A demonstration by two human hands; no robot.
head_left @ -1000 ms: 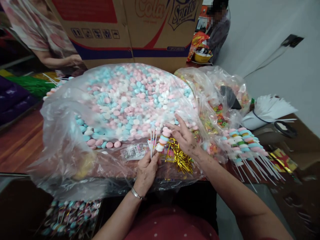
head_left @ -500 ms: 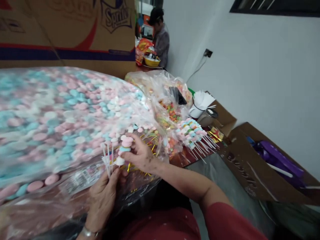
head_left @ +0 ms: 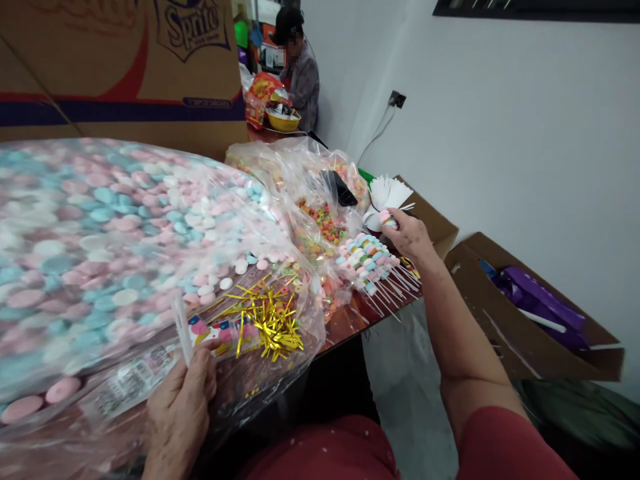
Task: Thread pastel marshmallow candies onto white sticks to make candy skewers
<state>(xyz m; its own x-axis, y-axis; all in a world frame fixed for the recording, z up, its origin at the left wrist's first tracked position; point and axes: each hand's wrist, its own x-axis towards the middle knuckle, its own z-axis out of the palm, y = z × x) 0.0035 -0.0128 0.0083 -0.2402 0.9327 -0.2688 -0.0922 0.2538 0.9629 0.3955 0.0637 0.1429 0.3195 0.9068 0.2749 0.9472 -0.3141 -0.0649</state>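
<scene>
White sticks (head_left: 182, 327) stand up from my left hand (head_left: 181, 403), its fingers closed round their lower ends. Stretched out to the right, my right hand (head_left: 409, 233) grips a marshmallow skewer (head_left: 387, 219) above a pile of finished skewers (head_left: 367, 260). The pile's white sticks point toward the lower right. Gold twist ties (head_left: 273, 323) lie in a heap to the right of my left hand. A large clear bag of pink, blue and white marshmallows (head_left: 125, 233) fills the left side. Beyond the ties is an open bag of colourful rings (head_left: 323, 217).
A bundle of white sticks (head_left: 390, 193) stands behind the pile. Cardboard boxes, one holding a purple item (head_left: 543, 307), are at the right. A tall Sprite carton (head_left: 190, 67) rises behind the bag. A person (head_left: 300, 73) works at the back near a yellow bowl (head_left: 284, 120).
My right hand has moved from beside my left hand to the far right, carrying the marshmallow skewer. My left hand keeps its white sticks. The view has shifted slightly right.
</scene>
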